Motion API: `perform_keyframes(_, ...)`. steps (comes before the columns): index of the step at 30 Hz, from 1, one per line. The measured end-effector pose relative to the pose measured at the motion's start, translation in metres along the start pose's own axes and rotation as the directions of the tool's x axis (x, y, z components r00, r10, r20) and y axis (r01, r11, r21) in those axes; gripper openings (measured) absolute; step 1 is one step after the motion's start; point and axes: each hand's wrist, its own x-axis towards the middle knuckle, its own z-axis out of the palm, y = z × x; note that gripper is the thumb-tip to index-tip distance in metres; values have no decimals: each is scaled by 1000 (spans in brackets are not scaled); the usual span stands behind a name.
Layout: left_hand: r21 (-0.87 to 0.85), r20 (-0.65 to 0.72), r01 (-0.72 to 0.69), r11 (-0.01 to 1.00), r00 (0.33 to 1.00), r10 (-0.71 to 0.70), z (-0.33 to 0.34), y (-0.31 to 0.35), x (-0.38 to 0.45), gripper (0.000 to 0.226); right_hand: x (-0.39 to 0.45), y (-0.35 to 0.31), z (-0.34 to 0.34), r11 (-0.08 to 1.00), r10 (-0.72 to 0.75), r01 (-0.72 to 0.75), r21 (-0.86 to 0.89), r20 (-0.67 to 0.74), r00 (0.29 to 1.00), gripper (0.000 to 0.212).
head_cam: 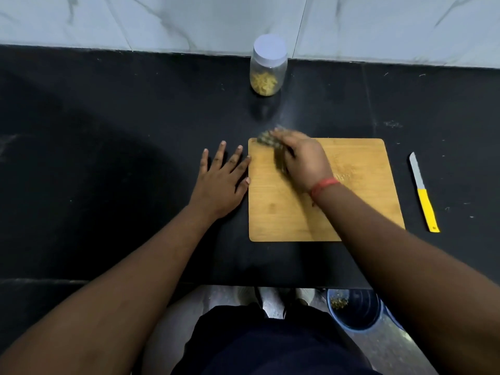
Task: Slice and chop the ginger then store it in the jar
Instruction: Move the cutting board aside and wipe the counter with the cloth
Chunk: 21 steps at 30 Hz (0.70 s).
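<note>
Ginger (pixel 264 83), chopped into pale yellow bits, sits in the bottom of a clear jar (pixel 267 69) with its white lid (pixel 268 47) on, standing at twelve o'clock from the wooden cutting board (pixel 351 190) on a black counter (pixel 108 131). The left hand (pixel 220 182) lies flat on the counter at the board's nine o'clock edge, fingers spread and straight, holding nothing. The right hand (pixel 300 161) is over the board's far left corner, blurred by motion; whether its fingers are curled on anything cannot be told, though a dark smear shows at its fingertips. A knife (pixel 423 192) with a yellow handle rests at three o'clock, well apart from the board. Only faint specks show on the board. At five o'clock, below the counter edge, a blue bucket (pixel 354 309) holds scraps.

The jar looks like light plastic, smooth and likely slippery in damp fingers; it would best be gripped around its middle. Chopped ginger is moist, soft and clingy, so any stray bits would probably need scraping, not pinching.
</note>
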Motion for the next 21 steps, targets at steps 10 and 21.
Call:
perform_keyframes(10,13,24,54,998,998,-55,4,0,-6,61,-48,-4,25,977,-183,200,-72,187,965,57)
perform_keyframes(21,40,-23,38,998,999,-37,6,1,-6,60,-114,4,-8,911,-369,271,311,320,873,46)
